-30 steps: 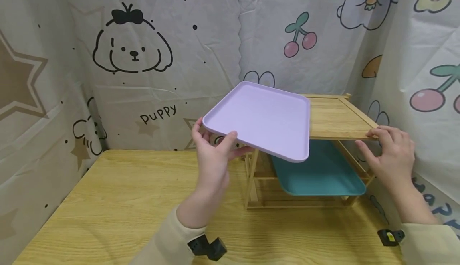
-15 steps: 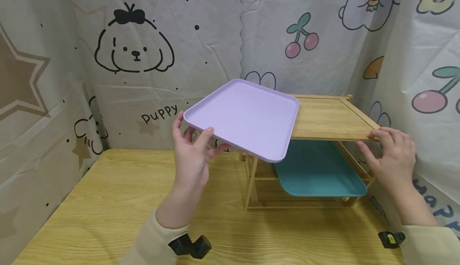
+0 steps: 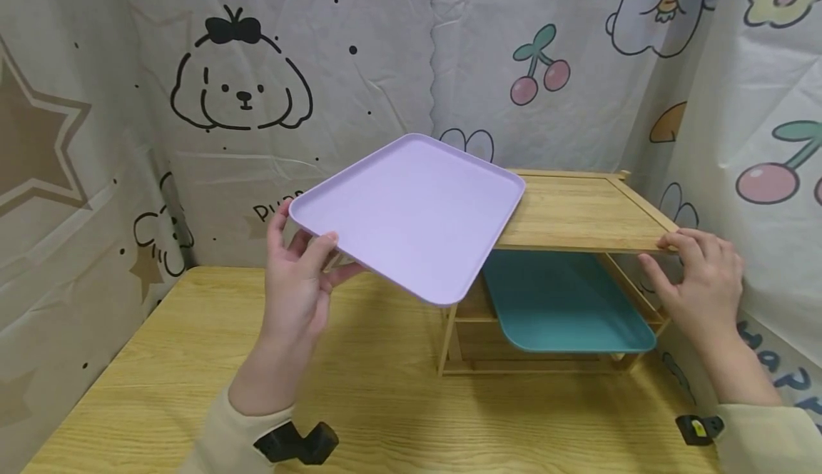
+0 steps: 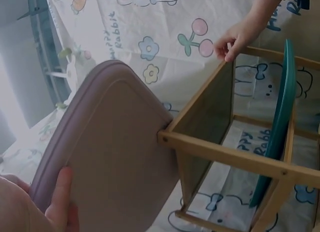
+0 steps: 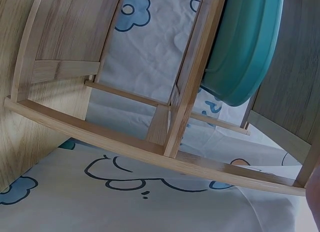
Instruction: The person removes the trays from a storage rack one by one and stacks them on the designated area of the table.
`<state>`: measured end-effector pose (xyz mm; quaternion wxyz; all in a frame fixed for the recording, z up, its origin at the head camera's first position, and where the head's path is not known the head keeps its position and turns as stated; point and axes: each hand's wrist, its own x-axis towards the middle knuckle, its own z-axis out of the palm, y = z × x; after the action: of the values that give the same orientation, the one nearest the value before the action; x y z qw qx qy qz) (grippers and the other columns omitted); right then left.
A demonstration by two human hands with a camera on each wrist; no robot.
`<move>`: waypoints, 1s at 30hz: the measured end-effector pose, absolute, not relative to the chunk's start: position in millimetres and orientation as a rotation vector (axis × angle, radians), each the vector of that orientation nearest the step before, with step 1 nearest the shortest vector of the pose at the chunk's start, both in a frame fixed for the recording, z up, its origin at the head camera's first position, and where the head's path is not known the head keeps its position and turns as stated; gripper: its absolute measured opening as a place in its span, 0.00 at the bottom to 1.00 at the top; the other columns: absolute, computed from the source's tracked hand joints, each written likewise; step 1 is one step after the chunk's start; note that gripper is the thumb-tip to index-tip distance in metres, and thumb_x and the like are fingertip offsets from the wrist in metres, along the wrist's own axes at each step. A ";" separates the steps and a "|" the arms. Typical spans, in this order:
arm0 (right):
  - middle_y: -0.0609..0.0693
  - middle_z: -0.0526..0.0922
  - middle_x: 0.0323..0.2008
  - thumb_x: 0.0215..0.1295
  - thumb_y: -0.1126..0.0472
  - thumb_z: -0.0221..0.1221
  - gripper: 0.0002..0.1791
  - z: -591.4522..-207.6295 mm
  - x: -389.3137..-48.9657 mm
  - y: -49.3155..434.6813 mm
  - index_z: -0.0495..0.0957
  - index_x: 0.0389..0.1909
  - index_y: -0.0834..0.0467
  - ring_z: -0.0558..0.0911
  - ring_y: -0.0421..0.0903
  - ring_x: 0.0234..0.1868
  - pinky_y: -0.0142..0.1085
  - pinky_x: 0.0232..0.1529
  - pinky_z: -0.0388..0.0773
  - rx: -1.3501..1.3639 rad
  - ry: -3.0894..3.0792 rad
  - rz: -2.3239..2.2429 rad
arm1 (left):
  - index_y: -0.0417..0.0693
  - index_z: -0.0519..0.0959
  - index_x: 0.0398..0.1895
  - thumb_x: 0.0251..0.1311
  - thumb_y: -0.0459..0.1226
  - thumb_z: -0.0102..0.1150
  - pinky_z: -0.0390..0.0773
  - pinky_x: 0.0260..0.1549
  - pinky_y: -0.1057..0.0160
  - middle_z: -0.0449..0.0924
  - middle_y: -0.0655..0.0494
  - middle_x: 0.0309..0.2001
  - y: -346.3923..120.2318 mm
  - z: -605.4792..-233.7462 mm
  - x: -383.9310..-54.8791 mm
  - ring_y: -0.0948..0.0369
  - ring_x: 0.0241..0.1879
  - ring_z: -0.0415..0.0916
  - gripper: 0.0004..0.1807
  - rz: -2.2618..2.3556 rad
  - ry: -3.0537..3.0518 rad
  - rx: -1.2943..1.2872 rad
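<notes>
A lilac rectangular tray (image 3: 417, 217) is held up at its near left corner by my left hand (image 3: 295, 281), thumb on the rim and fingers underneath. Its right corner overlaps the top board of a wooden shelf rack (image 3: 578, 210) in the head view; the left wrist view shows the tray's underside (image 4: 115, 157). My right hand (image 3: 703, 281) grips the front right corner of that top board, fingers over the edge and thumb lower. On the middle shelf a teal tray (image 3: 571, 310) lies with its front end sticking out.
The rack stands on a wood-grain table (image 3: 212, 360), toward the right. Printed cloth (image 3: 359, 88) hangs behind and along both sides, close to the rack's right side. The rack's bottom shelf (image 3: 533, 353) lies below the teal tray.
My left hand has moved left with the lilac tray, which has turned so a corner points toward me. More of the rack's top shows. My right hand has stayed on the corner.
</notes>
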<state>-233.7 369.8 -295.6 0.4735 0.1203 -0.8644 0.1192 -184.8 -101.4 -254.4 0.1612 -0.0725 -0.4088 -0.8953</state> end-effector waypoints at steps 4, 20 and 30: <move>0.66 0.69 0.51 0.59 0.24 0.40 0.44 -295.4 -234.5 370.0 0.70 0.43 0.64 0.63 0.64 0.53 0.62 0.54 0.54 0.289 -2.115 0.282 | 0.60 0.56 0.65 0.59 0.20 0.50 0.83 0.30 0.53 0.68 0.50 0.50 -115.1 -258.4 -184.1 0.57 0.37 0.79 0.36 -2.575 -1.148 -0.228; 0.66 0.70 0.50 0.60 0.25 0.40 0.43 -295.7 -236.0 369.1 0.70 0.42 0.64 0.64 0.65 0.52 0.62 0.51 0.55 0.301 -2.091 0.266 | 0.52 0.59 0.64 0.58 0.15 0.41 0.83 0.26 0.57 0.78 0.51 0.43 -181.5 -271.0 -178.0 0.56 0.32 0.81 0.34 -2.655 -1.066 -0.525; 0.66 0.69 0.50 0.60 0.25 0.40 0.43 -296.1 -235.4 368.7 0.70 0.43 0.64 0.63 0.65 0.52 0.62 0.51 0.54 0.296 -2.108 0.271 | 0.49 0.61 0.64 0.61 0.15 0.33 0.83 0.29 0.58 0.77 0.47 0.45 -228.8 -291.4 -180.8 0.53 0.36 0.81 0.32 -2.780 -0.969 -0.663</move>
<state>-235.4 368.7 -296.1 0.4776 0.1213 -0.8631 0.1111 -180.8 -228.8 -291.4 0.0621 -0.2193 -0.3204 -0.9194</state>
